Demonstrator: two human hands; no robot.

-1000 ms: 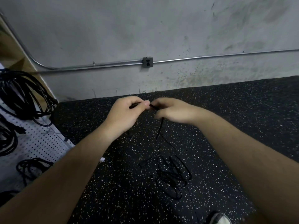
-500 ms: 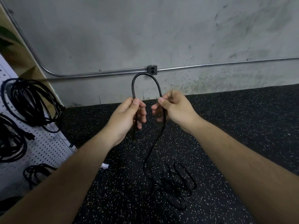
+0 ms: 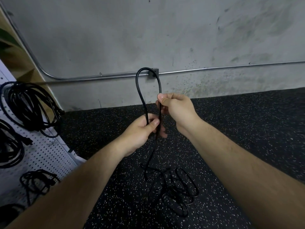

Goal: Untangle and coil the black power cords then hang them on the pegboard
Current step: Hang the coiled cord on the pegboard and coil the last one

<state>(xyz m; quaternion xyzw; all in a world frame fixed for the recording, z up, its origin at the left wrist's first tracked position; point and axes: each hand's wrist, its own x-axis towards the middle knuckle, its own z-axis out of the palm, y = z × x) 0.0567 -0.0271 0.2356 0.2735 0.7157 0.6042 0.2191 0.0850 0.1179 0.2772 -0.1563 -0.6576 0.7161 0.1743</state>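
A black power cord (image 3: 139,80) stands up in a tall narrow loop in front of me. My left hand (image 3: 142,131) grips the loop's base, with both strands passing through its fingers. Just above it, my right hand (image 3: 176,108) pinches the right strand between thumb and fingers. From my left hand the cord drops to a tangled pile (image 3: 175,189) on the speckled black floor (image 3: 247,129). The white pegboard (image 3: 44,154) leans at the left with several coiled black cords (image 3: 28,104) hanging on it.
A grey concrete wall (image 3: 148,30) rises behind, with a metal conduit (image 3: 214,68) and a small outlet box (image 3: 154,74) just behind the loop's top. A wooden panel edge (image 3: 24,63) stands above the pegboard.
The loop has grown taller and narrower. My right hand has slid up the right strand, and my left hand now grips both strands lower down. The two hands have come closer together.
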